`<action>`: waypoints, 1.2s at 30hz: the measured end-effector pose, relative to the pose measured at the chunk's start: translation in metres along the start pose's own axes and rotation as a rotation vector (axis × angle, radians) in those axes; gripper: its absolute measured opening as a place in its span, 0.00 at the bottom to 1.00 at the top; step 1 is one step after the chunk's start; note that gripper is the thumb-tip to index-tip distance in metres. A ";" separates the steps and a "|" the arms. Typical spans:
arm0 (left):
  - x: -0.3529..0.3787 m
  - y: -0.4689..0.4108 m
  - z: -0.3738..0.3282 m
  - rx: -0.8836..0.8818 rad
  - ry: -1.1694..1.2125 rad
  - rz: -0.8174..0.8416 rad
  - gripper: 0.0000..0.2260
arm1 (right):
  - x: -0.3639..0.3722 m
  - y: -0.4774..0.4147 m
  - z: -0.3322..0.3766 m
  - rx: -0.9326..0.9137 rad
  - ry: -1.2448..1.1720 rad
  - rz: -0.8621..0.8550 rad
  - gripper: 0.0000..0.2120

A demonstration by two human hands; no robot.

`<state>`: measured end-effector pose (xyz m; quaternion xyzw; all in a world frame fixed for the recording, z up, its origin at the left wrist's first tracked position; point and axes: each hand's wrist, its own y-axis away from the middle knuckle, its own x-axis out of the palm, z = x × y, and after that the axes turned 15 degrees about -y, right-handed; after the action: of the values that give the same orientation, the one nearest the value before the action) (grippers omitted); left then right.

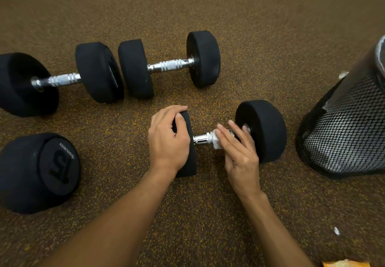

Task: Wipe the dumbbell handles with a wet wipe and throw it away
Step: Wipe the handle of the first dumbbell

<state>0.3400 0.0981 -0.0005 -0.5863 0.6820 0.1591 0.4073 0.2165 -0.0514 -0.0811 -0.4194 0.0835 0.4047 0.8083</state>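
Left hand [168, 141] is clamped over the near-side weight head of the closest dumbbell [261, 130], fingers curled over the top edge, which I'd guess is just to stop the thing rolling on the floor while it gets scrubbed. Right hand [239, 148] is wrapped around the chrome handle [201, 139] with the wet wipe [215, 141] pinched between fingers and metal; you can see a bit of white poking out at the left side of the fingers. The fingers look a little blurred, so it reads as mid-rub to me.

The bare stretch of handle sits between the two hands, so I'd say that bit is what's left on this one.

Up at 11 o'clock from the hands are two more dumbbells lying end to end, the left one [58, 80] and the right one [169, 65], both with knurled chrome handles showing. No way to tell whether those are wiped. At 9 o'clock a fourth dumbbell [39, 170] points its "15" end cap at the camera, handle hidden.

Mesh wastebasket [350, 133] stands at 3 o'clock, just beside the dumbbell being cleaned, handy for chucking the wipe once done. Speckled rubber gym floor [208, 6] everywhere.
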 end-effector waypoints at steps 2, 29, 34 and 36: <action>0.001 0.000 0.000 0.000 0.003 -0.001 0.16 | 0.001 0.001 0.002 0.030 -0.001 -0.049 0.20; 0.002 0.000 0.001 0.000 0.010 0.010 0.17 | 0.008 0.003 0.004 0.061 -0.016 -0.102 0.20; 0.002 0.001 0.002 0.004 -0.001 -0.001 0.17 | 0.024 -0.004 0.016 0.105 -0.020 -0.095 0.20; 0.002 0.001 0.002 0.002 0.000 0.001 0.17 | 0.024 -0.005 0.016 0.064 -0.006 -0.036 0.19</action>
<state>0.3398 0.0982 -0.0034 -0.5857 0.6823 0.1584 0.4079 0.2321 -0.0267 -0.0791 -0.3935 0.0866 0.3881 0.8288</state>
